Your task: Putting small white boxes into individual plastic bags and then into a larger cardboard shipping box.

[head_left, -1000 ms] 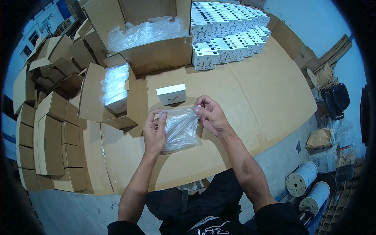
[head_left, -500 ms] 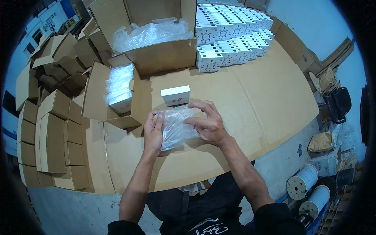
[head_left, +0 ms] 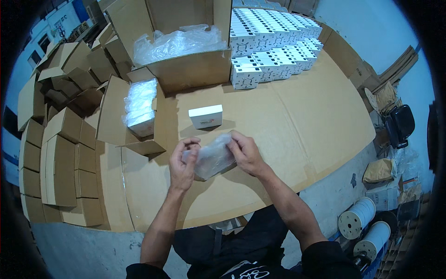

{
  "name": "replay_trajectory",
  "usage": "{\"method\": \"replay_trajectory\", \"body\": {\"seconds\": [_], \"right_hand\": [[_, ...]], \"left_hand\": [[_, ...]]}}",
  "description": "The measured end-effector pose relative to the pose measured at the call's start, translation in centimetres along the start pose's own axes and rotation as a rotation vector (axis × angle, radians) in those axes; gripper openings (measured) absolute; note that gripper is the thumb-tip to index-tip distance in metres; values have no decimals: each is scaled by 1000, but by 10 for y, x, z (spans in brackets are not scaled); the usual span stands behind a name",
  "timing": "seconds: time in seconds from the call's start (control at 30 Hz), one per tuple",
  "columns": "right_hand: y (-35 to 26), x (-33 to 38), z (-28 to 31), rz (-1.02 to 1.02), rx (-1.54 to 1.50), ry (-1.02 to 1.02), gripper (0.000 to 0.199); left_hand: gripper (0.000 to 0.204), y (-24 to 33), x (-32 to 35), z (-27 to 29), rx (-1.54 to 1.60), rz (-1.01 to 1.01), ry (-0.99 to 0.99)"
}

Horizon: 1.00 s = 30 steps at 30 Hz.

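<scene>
Between my hands hangs a clear plastic bubble-wrap bag, held above the table near its front. My left hand grips its left edge, fingers curled round. At the upper right corner my right hand pinches the bag. The bag looks flat and see-through. Just beyond it a small white box stands alone on the cardboard-covered table. To the left, an open carton holds several wrapped white boxes in a row.
A large open carton at the back holds crumpled clear bags. Stacked white boxes fill the back right. Brown cartons are piled at the left. Cable spools stand on the floor past the table's right edge.
The bag has tilted and been drawn out between my hands. My right hand has shifted from the bag's face to a pinch at its upper right corner.
</scene>
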State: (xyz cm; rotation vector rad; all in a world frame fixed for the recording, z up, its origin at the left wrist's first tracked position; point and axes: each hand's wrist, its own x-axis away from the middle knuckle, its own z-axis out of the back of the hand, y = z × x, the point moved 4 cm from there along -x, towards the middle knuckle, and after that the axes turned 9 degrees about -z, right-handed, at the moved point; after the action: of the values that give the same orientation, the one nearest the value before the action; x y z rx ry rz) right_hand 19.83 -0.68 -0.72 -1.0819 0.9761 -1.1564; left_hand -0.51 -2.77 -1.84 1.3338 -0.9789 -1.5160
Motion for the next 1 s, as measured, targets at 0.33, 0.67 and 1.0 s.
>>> {"method": "replay_trajectory", "body": {"seconds": [0.33,0.67,1.0], "right_hand": [[-1,-1,-12,12,223,7,31],[15,-6,-13,-116,-298,-148,15],[33,-17,14,-203,-746,-33,20]], "left_hand": [[24,-1,0,4,214,211,299],[20,-5,-8,4,114,-76,190],[55,-9,-5,-3,237,359,-205]]}}
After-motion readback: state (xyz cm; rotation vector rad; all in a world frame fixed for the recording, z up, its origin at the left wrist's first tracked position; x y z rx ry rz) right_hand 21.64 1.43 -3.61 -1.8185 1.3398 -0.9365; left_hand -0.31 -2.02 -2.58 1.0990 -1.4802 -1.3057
